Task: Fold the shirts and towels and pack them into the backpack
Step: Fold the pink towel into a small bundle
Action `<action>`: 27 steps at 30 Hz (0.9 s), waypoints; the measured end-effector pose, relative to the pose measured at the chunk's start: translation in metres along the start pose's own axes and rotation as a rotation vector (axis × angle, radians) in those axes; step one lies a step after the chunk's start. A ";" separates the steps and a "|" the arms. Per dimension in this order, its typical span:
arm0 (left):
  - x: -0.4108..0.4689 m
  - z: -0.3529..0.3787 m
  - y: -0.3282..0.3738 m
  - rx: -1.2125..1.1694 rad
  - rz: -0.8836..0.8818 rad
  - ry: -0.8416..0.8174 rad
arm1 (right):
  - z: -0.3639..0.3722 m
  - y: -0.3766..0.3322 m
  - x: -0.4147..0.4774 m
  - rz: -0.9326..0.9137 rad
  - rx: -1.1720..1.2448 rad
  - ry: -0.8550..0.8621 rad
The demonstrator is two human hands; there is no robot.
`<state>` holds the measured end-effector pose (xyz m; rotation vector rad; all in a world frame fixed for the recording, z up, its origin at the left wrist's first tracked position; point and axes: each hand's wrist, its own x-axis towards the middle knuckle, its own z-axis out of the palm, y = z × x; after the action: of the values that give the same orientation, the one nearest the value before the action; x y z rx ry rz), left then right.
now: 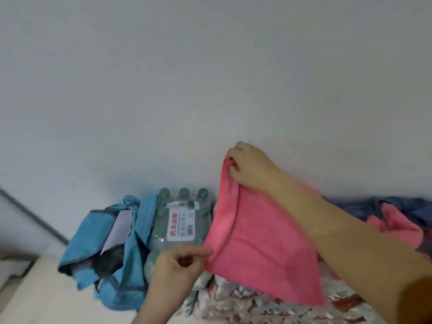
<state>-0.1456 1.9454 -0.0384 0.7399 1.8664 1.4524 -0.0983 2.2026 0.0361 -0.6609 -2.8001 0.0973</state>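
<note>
The right hand (252, 167) is holding a pink terry towel (261, 235) up in the air in front of the white wall (210, 78), its grip clamped on the towel's top corner with the fingers curled round a bunch of cloth. The left hand (177, 265) is reaching in from below, its grip closing thumb and forefinger on the towel's lower left corner while the other fingers are curling into the palm. Between the two hands the towel is hanging slantwise, with one edge doubled over along its left side and its lowest corner dangling over the floral bedspread (257, 305).

To the left, a light blue fabric backpack (112, 242) is lying slumped on the bed with its mouth gaping open, showing dark grey lining and a pale flat panel inside; whether any cloth is lying in it cannot be told. Just beside it, touching its right side, a clear shrink-wrapped pack of water bottles (180, 218) is standing against the wall, holding green-capped bottles in rows behind a white label.

Far right, behind the raised forearm, a second pink cloth (395, 225) is lying crumpled against a dark blue garment (374, 204).
</note>
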 end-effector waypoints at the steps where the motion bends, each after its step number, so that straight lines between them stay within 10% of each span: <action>1: -0.005 -0.004 -0.018 -0.001 -0.067 0.067 | 0.025 -0.013 0.011 -0.052 0.019 -0.047; 13: -0.030 -0.049 -0.084 -0.008 -0.326 0.342 | 0.149 -0.114 0.076 -0.302 0.142 -0.285; 27: -0.032 -0.080 -0.065 -0.391 -0.318 0.083 | 0.093 -0.139 -0.109 0.031 0.411 -0.223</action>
<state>-0.1901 1.8580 -0.0830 0.1881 1.5981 1.5837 -0.0895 2.0291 -0.0625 -0.6208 -2.8402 0.7719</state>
